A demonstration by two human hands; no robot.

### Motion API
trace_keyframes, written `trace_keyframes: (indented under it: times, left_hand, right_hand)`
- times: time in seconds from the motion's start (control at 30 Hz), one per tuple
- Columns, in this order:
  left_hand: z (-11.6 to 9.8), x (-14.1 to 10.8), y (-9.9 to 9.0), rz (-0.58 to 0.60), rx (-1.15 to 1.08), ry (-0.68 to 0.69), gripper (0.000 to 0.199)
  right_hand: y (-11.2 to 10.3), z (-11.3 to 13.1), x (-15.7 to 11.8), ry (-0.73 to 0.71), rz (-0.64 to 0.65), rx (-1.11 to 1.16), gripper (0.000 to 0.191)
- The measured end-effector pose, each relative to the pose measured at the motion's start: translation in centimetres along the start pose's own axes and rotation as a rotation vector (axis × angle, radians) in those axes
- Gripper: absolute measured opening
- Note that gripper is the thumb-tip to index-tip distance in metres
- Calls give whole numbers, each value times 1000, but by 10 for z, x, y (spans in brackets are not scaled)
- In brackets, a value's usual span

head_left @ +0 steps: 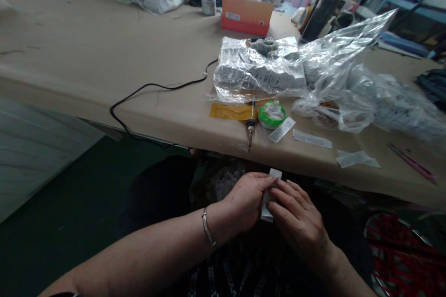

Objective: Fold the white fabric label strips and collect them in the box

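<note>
Below the table's front edge, my left hand pinches a narrow whitish strip with small markings, its thumb lying on top. My right hand rests its fingertips against the strip's other side, fingers close together. Part of the strip is hidden under the fingers. On the table just beyond lie similar strips: one tilted piece, one flat piece and a crumpled-looking piece. A soldering iron points its tip toward me, beside a green round tub holding white material.
Plastic-wrapped packages cover the middle right of the table. A black cable hangs over the front edge. Pink tweezers lie at right. Farther back are an orange box, a pen cup and a dark bottle.
</note>
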State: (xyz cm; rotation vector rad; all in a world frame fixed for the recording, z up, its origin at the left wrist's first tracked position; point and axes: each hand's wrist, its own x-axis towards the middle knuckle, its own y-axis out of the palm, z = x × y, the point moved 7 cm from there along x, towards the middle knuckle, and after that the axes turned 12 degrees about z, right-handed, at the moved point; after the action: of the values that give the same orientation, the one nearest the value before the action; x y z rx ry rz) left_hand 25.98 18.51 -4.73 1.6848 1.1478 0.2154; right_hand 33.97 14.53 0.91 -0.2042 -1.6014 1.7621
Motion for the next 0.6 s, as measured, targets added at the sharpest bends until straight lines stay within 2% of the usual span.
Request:
trace_keyframes:
  times: [0.17, 0.27, 0.37, 0.4, 0.43, 0.47, 0.53, 0.6]
  left_hand:
    - [4, 1, -1, 25, 49, -42, 21]
    - [2, -3, -4, 11, 94, -55, 19]
    - [6, -13, 1, 118, 132, -189, 24]
    - [8, -18, 5, 174, 144, -254, 26]
    - [11, -24, 7, 223, 157, -309, 27]
    - [14, -29, 10, 258, 172, -348, 27]
    - [18, -37, 11, 291, 207, -390, 27]
    - [25, -42, 9, 287, 228, -418, 27]
  right_hand:
    - [3, 1, -1, -2, 6, 33, 20]
    - [-2, -5, -7, 39, -33, 178, 29]
    - [-8, -37, -21, 334, -175, 501, 31]
    - [-4, -48, -25, 437, -182, 657, 30]
    - [3, -56, -27, 508, -139, 836, 33]
    - [14, -58, -26, 539, -45, 1027, 40]
    - [33, -49, -21, 487, 199, 1367, 56]
    - [42, -38, -16, 405, 327, 1570, 56]
